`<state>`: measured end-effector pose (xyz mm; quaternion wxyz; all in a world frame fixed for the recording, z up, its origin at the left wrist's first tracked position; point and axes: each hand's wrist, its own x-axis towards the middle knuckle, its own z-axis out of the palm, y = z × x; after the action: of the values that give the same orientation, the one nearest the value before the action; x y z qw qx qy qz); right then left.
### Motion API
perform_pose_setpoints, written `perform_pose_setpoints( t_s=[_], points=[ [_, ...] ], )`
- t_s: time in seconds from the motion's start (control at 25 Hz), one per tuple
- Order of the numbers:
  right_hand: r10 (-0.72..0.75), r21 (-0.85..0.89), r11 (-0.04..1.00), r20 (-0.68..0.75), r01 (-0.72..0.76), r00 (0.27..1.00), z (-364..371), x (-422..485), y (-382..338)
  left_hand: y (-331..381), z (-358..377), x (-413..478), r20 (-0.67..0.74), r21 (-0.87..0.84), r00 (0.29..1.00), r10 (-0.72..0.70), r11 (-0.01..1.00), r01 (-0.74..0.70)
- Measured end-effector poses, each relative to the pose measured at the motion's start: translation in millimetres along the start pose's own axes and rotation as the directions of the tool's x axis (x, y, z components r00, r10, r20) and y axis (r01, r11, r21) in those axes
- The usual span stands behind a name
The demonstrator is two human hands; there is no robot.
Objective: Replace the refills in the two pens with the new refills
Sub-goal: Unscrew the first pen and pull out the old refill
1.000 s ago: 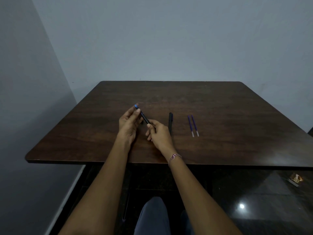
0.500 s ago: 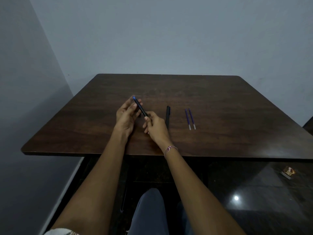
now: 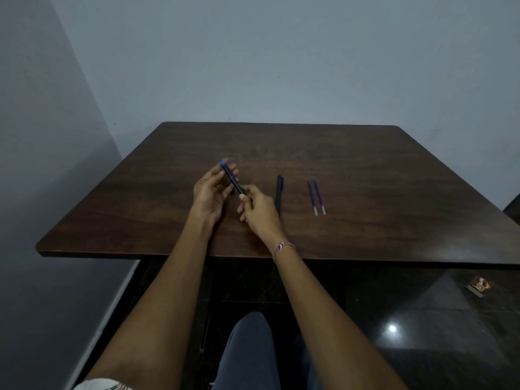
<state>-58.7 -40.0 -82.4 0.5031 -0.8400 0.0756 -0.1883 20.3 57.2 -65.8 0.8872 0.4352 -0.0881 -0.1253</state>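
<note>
A dark pen with a blue end (image 3: 232, 178) is held slanted just above the brown table (image 3: 365, 164). My left hand (image 3: 209, 194) grips its upper, blue-tipped part. My right hand (image 3: 257, 211) pinches its lower end. A second black pen (image 3: 279, 192) lies on the table just right of my right hand. Two purple refills with pale tips (image 3: 316, 197) lie side by side further right, untouched.
The table meets a grey wall at the back and stands near a wall on the left. A small packet (image 3: 479, 285) lies on the glossy dark floor at the right. My knee (image 3: 250, 347) is under the table's near edge.
Both hands keep their hold on the pen and its slant is the same. The camera has shifted a little, so the table sits slightly differently in view.
</note>
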Motion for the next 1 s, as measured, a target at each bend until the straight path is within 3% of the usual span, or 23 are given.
perform_pose_setpoints(
  t_s=[0.28,0.68,1.0],
  points=[
    [-0.025,-0.026,0.999,0.007,0.026,1.000,-1.2,-2.2,-2.3,-3.0,-4.7,6.0,-0.053,0.046,0.998,0.027,0.999,-0.025],
    [-0.059,0.078,0.995,-0.019,0.060,0.998,-0.9,-2.4,-3.8,-4.1,-8.6,9.1,-0.059,0.051,0.998,0.018,0.999,-0.015],
    [-0.088,0.158,0.985,0.082,0.074,0.993,-3.0,-2.5,-4.6,-2.5,-2.6,3.5,-0.074,0.037,0.995,0.069,0.997,-0.066]
  ],
)
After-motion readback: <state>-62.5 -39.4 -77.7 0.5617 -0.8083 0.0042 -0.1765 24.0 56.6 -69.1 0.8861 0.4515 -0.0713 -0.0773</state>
